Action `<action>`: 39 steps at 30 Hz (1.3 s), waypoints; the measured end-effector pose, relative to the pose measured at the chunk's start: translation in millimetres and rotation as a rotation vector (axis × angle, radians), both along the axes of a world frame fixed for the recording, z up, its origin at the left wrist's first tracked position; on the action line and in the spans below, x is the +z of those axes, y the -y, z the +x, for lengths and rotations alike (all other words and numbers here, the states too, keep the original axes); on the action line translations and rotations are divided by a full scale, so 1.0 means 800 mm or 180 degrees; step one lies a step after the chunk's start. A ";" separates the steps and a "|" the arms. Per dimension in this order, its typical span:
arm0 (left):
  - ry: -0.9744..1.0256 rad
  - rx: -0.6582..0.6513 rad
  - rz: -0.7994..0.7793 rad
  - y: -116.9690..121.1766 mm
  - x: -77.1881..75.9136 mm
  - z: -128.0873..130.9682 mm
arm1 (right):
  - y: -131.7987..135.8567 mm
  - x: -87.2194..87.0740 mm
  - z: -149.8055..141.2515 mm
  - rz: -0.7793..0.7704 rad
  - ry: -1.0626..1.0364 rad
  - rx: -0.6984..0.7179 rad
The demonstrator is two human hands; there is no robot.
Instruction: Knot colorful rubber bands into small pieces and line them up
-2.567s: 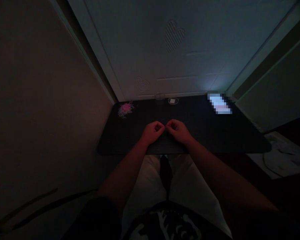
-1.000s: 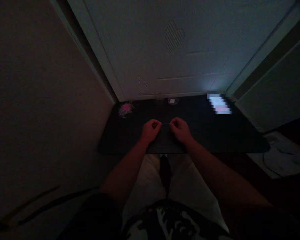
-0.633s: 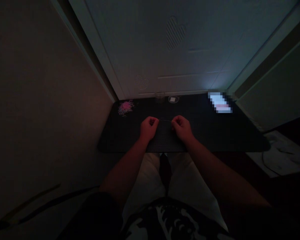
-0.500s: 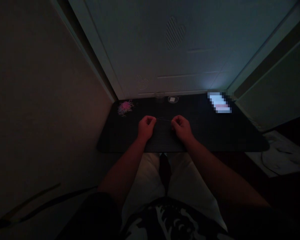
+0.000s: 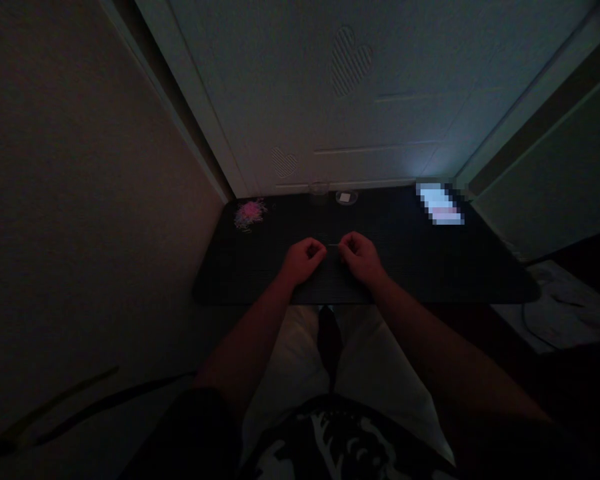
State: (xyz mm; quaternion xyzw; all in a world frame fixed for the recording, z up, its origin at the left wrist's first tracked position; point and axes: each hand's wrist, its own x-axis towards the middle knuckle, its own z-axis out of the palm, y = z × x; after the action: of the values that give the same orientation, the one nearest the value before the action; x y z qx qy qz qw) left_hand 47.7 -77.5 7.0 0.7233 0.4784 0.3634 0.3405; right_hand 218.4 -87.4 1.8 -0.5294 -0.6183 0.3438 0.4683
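Observation:
Over the dark table, my left hand point(image 5: 305, 259) and my right hand point(image 5: 359, 255) face each other a short way apart, both closed in a pinch. Between their fingertips runs a thin pale strand point(image 5: 333, 245), too fine and dim to tell its kind. Its right end goes into the fingers of my right hand, and its left end reaches toward the fingertips of my left. A pile of small thin pink and pale pieces point(image 5: 251, 213) lies beyond my left hand at the table's far left.
Along the back of the black table point(image 5: 420, 267) stand a clear round container point(image 5: 319, 193) and a clear round lid point(image 5: 347, 198) with a white square on it. A lit, pixelated screen point(image 5: 439, 203) is at the back right. A white panel with hearts point(image 5: 300, 107) rises behind.
My left hand has moved right, toward my right hand, and slightly nearer to me. The visible stretch of strand between them is shorter. My right hand has shifted slightly left.

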 end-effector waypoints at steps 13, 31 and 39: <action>0.0099 0.0001 0.0034 0.000 0.002 -0.001 | 0.005 0.007 -0.007 0.0117 0.0413 0.0213; -0.0720 0.0879 0.0511 -0.033 -0.002 -0.016 | -0.045 0.007 -0.019 0.0215 0.2071 -0.0291; -0.1180 0.1194 0.0356 -0.068 -0.007 -0.014 | -0.060 0.009 -0.024 0.0168 0.2455 -0.0245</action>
State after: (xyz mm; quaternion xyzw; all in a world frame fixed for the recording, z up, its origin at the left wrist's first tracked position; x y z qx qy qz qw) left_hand 36.1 -23.2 1.7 0.6938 0.6374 0.3074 0.1334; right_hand 199.1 -39.2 8.9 -0.6303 -0.7373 0.0857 0.2275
